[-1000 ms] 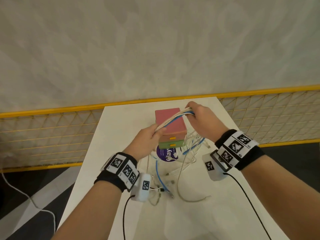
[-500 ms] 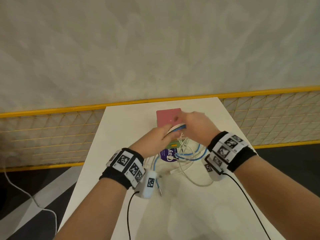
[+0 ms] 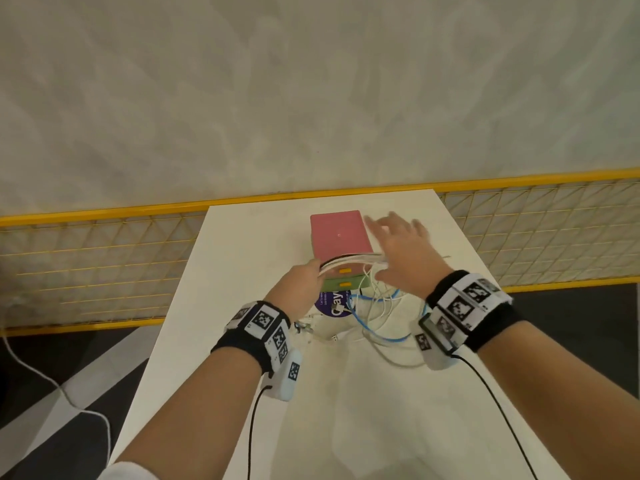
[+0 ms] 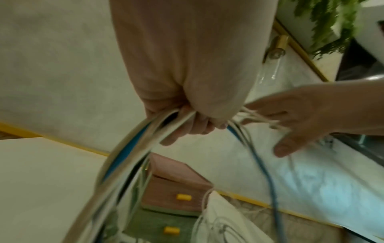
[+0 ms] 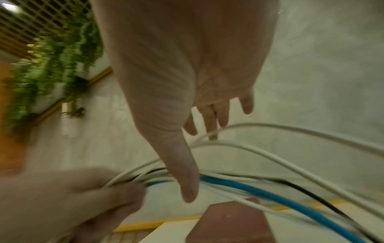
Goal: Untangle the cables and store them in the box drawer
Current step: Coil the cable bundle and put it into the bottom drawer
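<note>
A small box [image 3: 338, 235] with a pink top, a pink upper drawer [image 4: 174, 195] and a green lower drawer [image 4: 160, 222], both with yellow handles, stands at the table's far middle. My left hand [image 3: 306, 277] grips a looped bundle of white, blue and black cables [image 4: 133, 148] just in front of the drawers. My right hand [image 3: 398, 247] hovers beside the box's right side with fingers [image 5: 209, 121] spread and straight, holding nothing. The rest of the cables [image 3: 377, 317] trail loose on the table below both hands.
A purple round sticker [image 3: 330, 303] lies on the white table [image 3: 242, 271] before the box. A yellow-framed mesh fence [image 3: 104, 265] runs behind the table. A white cord [image 3: 41, 379] lies on the floor to the left.
The right hand has let go of the cable bundle and opened, moving up and right beside the box. The left hand keeps the bundle and has lowered it to the drawer fronts.
</note>
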